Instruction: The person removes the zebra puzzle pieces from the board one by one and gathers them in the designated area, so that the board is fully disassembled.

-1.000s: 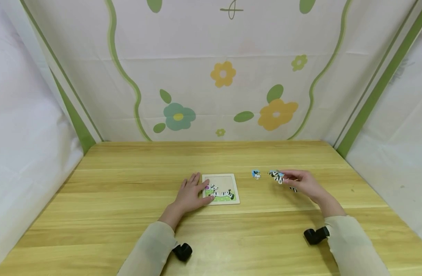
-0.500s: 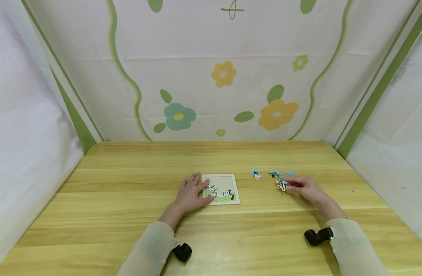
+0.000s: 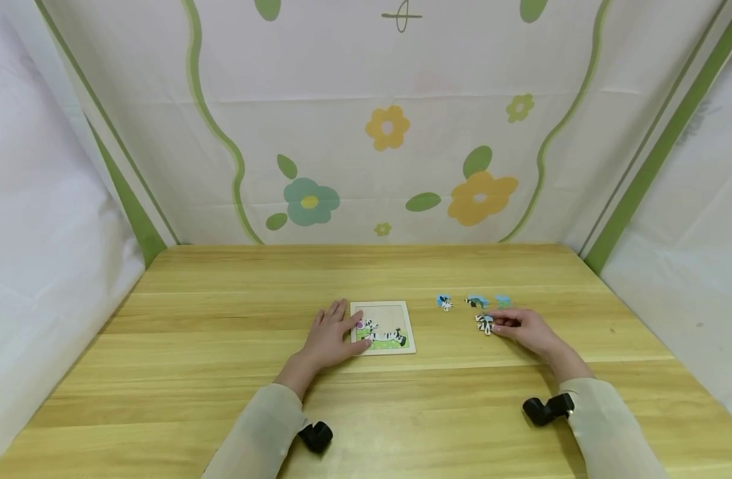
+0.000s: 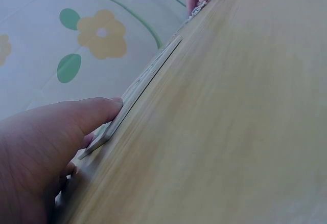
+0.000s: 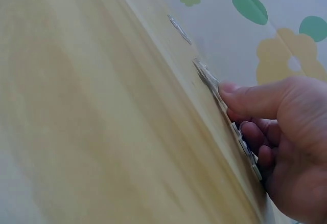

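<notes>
My left hand (image 3: 328,340) rests on the left side of a square wooden puzzle board (image 3: 392,313), fingers extended along its edge and thumb over its lower left. Fitted zebra-and-grass pieces (image 3: 386,338) fill the board's lower part; its upper part is bare wood. In the left wrist view the thumb presses on the board (image 4: 148,75). To the right, my right hand (image 3: 528,331) pinches a striped puzzle piece (image 3: 484,324) between thumb and fingers, at or just above the table. In the right wrist view another piece (image 5: 247,151) lies under the curled fingers.
Beyond the right hand lie loose puzzle pieces: a blue-and-striped one (image 3: 444,303), a blue one with stripes (image 3: 476,301) and a blue-green one (image 3: 502,301). A flowered cloth (image 3: 428,153) hangs behind the wooden table (image 3: 425,412).
My right hand has brought the pinched piece nearer to me and lower, and turned it. Two loose pieces behind it are now uncovered. The left hand has stayed still.
</notes>
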`<state>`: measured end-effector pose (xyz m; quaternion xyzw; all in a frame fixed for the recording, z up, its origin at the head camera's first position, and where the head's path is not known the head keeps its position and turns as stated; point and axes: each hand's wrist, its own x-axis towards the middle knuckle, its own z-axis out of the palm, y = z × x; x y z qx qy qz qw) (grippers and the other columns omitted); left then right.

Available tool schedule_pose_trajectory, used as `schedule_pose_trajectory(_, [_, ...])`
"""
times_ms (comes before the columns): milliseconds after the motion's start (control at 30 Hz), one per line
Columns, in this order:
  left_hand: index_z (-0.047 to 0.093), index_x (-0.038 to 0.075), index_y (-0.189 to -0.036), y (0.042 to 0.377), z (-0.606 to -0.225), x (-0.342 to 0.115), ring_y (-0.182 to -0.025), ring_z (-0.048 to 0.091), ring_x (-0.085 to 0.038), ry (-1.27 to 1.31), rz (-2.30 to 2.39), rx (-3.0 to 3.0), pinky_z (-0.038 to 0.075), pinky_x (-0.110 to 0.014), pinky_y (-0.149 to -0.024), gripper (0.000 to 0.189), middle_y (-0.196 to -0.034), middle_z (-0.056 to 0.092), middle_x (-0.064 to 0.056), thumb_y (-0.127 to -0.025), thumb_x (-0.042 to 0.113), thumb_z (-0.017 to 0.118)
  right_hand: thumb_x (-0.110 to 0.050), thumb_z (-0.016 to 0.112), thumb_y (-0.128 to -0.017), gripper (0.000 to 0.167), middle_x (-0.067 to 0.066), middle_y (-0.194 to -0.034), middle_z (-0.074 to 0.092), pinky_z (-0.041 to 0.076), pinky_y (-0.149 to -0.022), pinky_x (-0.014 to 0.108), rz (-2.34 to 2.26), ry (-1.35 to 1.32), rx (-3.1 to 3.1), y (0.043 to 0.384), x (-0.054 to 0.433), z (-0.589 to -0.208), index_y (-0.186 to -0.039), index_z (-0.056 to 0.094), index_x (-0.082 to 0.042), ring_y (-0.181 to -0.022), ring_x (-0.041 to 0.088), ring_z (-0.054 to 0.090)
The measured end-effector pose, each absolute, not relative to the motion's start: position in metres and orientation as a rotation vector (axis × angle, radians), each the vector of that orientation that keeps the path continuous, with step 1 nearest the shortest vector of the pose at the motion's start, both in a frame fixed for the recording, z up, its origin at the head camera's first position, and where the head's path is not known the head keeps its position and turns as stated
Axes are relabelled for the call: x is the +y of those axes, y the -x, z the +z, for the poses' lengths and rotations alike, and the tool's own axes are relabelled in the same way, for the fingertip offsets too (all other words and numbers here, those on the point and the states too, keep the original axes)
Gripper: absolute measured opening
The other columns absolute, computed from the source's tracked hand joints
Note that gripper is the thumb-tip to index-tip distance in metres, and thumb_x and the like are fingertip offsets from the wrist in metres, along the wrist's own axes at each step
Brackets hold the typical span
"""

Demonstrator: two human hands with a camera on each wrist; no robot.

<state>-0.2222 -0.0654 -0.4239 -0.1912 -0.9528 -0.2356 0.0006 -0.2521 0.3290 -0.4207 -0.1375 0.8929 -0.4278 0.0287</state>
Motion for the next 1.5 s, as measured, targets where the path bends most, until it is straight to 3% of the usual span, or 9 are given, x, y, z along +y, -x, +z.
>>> schedule_pose_trajectory(500, [0.040,0.016,-0.131,0.222,-0.425,-0.065,-0.128,0.008,-0.028,0.600,-0.719,-2.993,0.004,-0.046,-0.099,0.065,-0.139,0.017,-0.016,-0.079,0.054,0.048,-0.015,0.063,-0.079,0.034,0.005,-0.082,0.052,0.038,-0.059,0.027,-1.179,0.479,2.825,0.254,0.329,-0.422,-0.110,0.059,-0.001,-0.070,0.017,0.042])
schedule_pose_trajectory(933, [0.040,0.016,-0.131,0.223,-0.424,-0.065,-0.128,0.008,-0.028,0.597,-0.723,-2.992,0.004,-0.046,-0.099,0.065,-0.139,0.017,-0.016,-0.079,0.054,0.048,-0.013,0.062,-0.080,0.041,0.007,-0.083,0.050,0.036,-0.059,0.024,-1.245,0.523,2.793,0.251,0.326,-0.417,-0.116,0.052,0.005,-0.070,0.016,0.040])
schedule_pose_trajectory(1167, [0.040,0.016,-0.131,0.222,-0.424,-0.066,-0.128,0.008,-0.028,0.592,-0.713,-2.994,0.005,-0.046,-0.099,0.065,-0.139,0.017,-0.016,-0.079,0.055,0.047,-0.020,0.053,-0.086,0.043,0.006,-0.084,0.051,0.039,-0.057,0.027,-1.072,0.594,2.785,0.251,0.325,-0.406,-0.118,0.047,0.009,-0.070,0.015,0.043])
schedule_pose_trajectory(1300, [0.040,0.016,-0.130,0.221,-0.424,-0.066,-0.128,0.008,-0.028,0.592,-0.716,-2.990,0.005,-0.047,-0.099,0.065,-0.139,0.017,-0.016,-0.079,0.054,0.048,-0.028,0.046,-0.090,0.048,0.009,-0.091,0.054,0.041,-0.060,0.029,-1.007,0.588,2.777,0.251,0.322,-0.393,-0.120,0.043,0.009,-0.075,0.017,0.048])
schedule_pose_trajectory(1500, [0.041,0.015,-0.130,0.220,-0.422,-0.066,-0.127,0.008,-0.029,0.605,-0.739,-2.985,0.005,-0.048,-0.099,0.064,-0.139,0.018,-0.017,-0.079,0.053,0.049,-0.029,0.048,-0.088,0.049,0.018,-0.098,0.054,0.043,-0.068,0.038,-1.261,0.525,2.673,0.251,0.313,-0.379,-0.124,0.042,0.004,-0.085,0.030,0.050])
